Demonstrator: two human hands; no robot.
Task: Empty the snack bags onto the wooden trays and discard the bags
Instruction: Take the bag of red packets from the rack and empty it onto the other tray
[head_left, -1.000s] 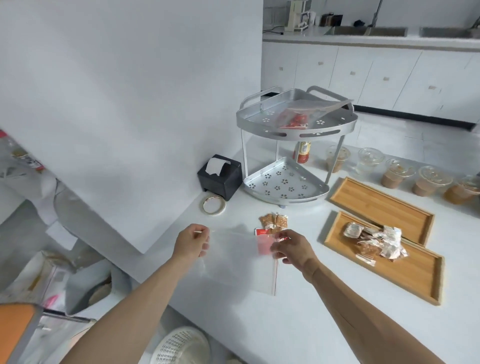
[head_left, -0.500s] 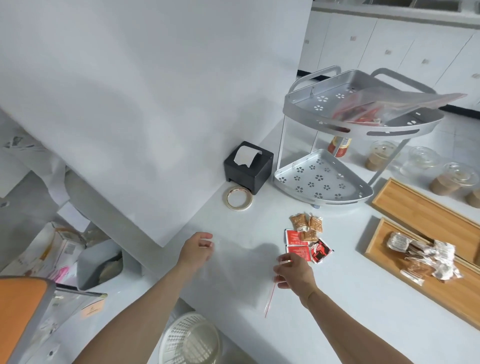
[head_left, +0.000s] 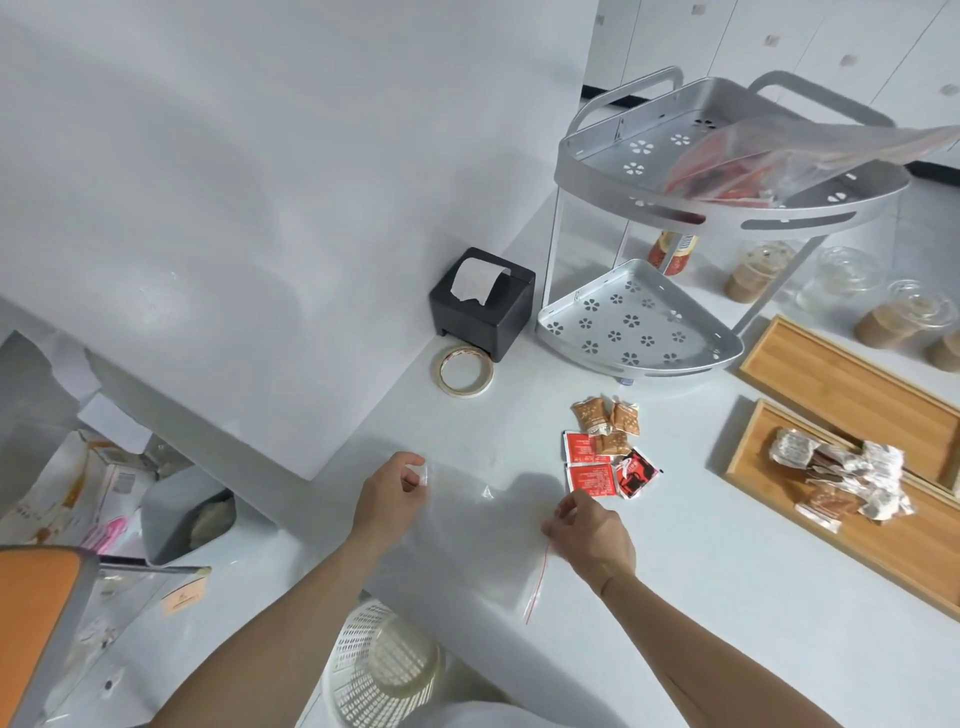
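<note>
Hanging below the table edge at lower left is the white perforated plastic basket, and judging by the task that is where the bag goes. Just above it, the left hand pinches one corner of the clear, empty zip-top plastic bag, fingers closed on the film. The bag stretches flat between both hands, long axis running left to right, its red seal line angling down near the right wrist. The right hand grips the opposite edge, fingers curled tight. Further right, the spilled brown and red snack packets sit on the bare table, not on wood. Beyond them lies the near bamboo tray with its pale wrapped snacks. The basket lies nearer the left hand, down and toward the body.
</note>
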